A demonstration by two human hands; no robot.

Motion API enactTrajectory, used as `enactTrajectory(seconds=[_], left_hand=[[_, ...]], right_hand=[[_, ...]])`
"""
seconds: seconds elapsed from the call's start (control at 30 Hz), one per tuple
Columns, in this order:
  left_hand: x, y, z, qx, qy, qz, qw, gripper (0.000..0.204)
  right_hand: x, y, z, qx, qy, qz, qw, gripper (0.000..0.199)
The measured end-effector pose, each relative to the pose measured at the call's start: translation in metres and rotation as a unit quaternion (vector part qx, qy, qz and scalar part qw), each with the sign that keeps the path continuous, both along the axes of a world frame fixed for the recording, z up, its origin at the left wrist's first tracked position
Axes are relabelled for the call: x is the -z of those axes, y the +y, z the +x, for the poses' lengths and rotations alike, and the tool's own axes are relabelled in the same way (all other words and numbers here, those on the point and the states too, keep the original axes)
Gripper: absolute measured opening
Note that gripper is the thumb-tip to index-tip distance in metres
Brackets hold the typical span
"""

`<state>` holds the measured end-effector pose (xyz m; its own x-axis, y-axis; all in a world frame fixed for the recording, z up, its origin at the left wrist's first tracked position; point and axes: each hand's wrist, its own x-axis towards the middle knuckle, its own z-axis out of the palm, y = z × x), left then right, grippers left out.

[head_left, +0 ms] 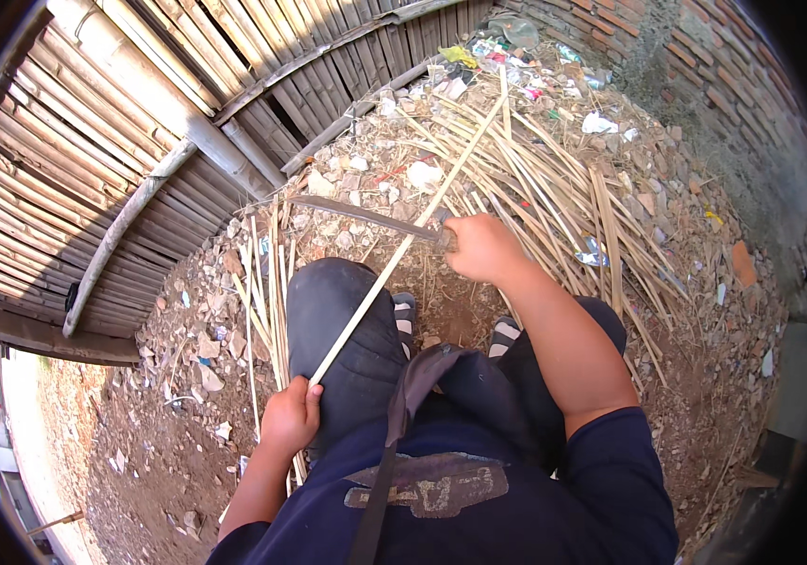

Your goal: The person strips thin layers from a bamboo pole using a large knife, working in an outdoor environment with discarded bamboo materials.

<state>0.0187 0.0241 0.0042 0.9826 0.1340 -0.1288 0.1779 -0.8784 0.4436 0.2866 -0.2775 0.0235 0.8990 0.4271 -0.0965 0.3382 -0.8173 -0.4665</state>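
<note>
My left hand [291, 415] is closed around the lower end of a long pale bamboo strip [377, 287], which slants up and away to the right across my left knee. A machete [358, 215] is gripped in my right hand [484, 249], its handle mostly hidden by the fingers. The dark blade points left and crosses the strip near its middle; whether it is cutting in, I cannot tell. Beyond my right hand lies a loose pile of split bamboo strips [554, 179]. A smaller bundle of strips [280, 282] lies beside my left leg.
A bamboo fence [73, 188] with a round post [154, 85] stands at the left and far left. A brick wall [714, 85] runs along the right. Stones and rubble [205, 348] cover the dirt, with scattered litter [516, 56] at the far end.
</note>
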Motion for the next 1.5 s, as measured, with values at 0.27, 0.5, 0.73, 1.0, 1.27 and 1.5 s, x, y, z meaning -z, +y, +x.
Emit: enactTrajectory(seconds=[0.27,0.5,0.73,1.0,1.27,1.5], left_hand=[[-0.006,-0.003,0.01,0.007,0.003,-0.016,1.0,0.032],[0.004,0.003,-0.004,0.006,-0.014,-0.045,0.999,0.033],[-0.003,0.014,0.005,0.018,0.022,-0.091,0.995,0.034],[-0.002,0.01,0.008,0.015,0.028,-0.052,0.998,0.033],[0.002,0.006,0.001,0.009,0.014,-0.036,0.999,0.033],[-0.008,0.011,0.007,0.034,0.013,-0.043,0.998,0.035]], right_hand=[[0.036,-0.037,0.036,0.082,-0.006,0.025,0.996,0.043],[0.008,0.004,-0.003,-0.026,0.013,0.014,0.999,0.044],[0.009,0.003,0.005,-0.012,0.016,0.042,0.999,0.04],[0.035,-0.026,0.04,0.119,0.017,0.069,0.99,0.051],[-0.005,0.001,0.004,-0.057,-0.039,-0.005,0.998,0.037],[0.005,-0.015,0.025,0.056,0.022,0.036,0.998,0.036]])
